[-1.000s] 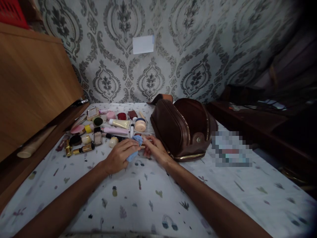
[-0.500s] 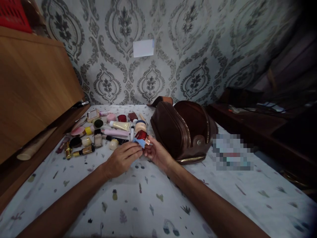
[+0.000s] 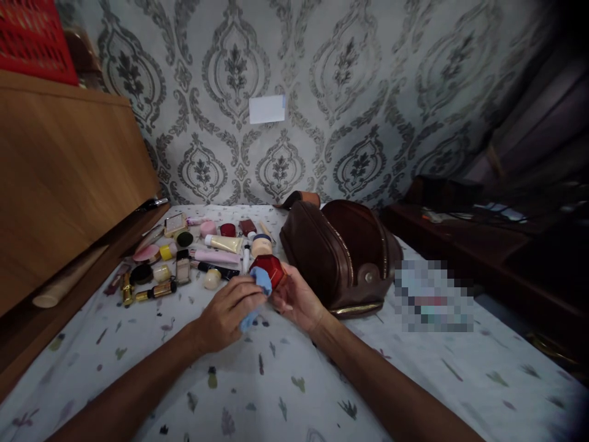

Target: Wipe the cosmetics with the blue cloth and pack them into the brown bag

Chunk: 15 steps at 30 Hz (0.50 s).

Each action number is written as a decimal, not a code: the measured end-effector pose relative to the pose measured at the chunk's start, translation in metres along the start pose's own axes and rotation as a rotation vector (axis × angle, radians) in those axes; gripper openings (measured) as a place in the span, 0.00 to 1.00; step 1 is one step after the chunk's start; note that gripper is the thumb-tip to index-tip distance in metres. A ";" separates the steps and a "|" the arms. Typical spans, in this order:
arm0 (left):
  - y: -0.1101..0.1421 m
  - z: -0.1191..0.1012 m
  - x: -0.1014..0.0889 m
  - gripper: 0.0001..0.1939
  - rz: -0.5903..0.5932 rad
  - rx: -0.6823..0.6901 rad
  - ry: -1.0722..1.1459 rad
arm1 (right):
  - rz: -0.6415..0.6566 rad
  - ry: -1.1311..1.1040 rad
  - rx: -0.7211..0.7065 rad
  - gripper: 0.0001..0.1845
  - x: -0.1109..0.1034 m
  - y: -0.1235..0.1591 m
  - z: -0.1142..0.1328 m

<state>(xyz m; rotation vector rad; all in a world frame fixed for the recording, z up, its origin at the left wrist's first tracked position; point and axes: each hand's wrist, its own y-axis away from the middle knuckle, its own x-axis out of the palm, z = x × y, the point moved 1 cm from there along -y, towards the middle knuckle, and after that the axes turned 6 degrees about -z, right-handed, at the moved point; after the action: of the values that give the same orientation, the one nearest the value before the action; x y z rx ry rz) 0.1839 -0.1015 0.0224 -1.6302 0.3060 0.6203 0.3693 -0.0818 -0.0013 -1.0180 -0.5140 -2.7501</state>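
My right hand (image 3: 294, 298) grips a faceted red perfume bottle (image 3: 272, 271) by its side, the fingers closed round its right edge. In my left hand (image 3: 230, 312) is a bunched blue cloth (image 3: 262, 281), pinched between the fingers and pressed against the bottle's left face. A loose end of the cloth hangs below the left fingers. Just behind the bottle stands a round jar with a dark lid (image 3: 262, 244). To the right of my right hand, a brown leather bag (image 3: 317, 258) sits with its zipped top open.
Several cosmetics lie at the left, among them a cream tube (image 3: 224, 243), a pink tube (image 3: 214, 255) and a gold-and-black tube (image 3: 156, 290). A wooden cabinet (image 3: 73, 178) borders the left side. A blurred-out item (image 3: 432, 298) lies right of the bag on the patterned sheet (image 3: 257, 393).
The bottle has been turned, so its broad red face now shows and its metallic neck is hidden. The cloth has shifted over its left side, and the view has tilted slightly upward.
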 end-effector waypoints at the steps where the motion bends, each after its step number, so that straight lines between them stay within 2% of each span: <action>1: -0.001 0.000 -0.002 0.19 -0.006 -0.026 0.018 | 0.003 0.036 0.008 0.20 0.000 0.000 -0.001; 7: -0.005 0.006 -0.007 0.22 -0.038 -0.139 -0.037 | 0.043 0.221 0.036 0.25 0.001 0.003 -0.004; 11: -0.001 0.008 -0.005 0.23 -0.034 -0.236 -0.110 | 0.008 0.148 -0.025 0.21 0.001 0.003 -0.004; 15: 0.002 0.010 -0.001 0.21 -0.039 -0.401 -0.098 | 0.023 0.070 -0.041 0.19 0.003 0.005 -0.003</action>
<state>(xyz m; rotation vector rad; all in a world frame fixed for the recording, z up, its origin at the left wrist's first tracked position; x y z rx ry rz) 0.1802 -0.0924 0.0208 -1.9749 0.0784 0.7639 0.3669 -0.0873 -0.0002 -0.9267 -0.4350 -2.7750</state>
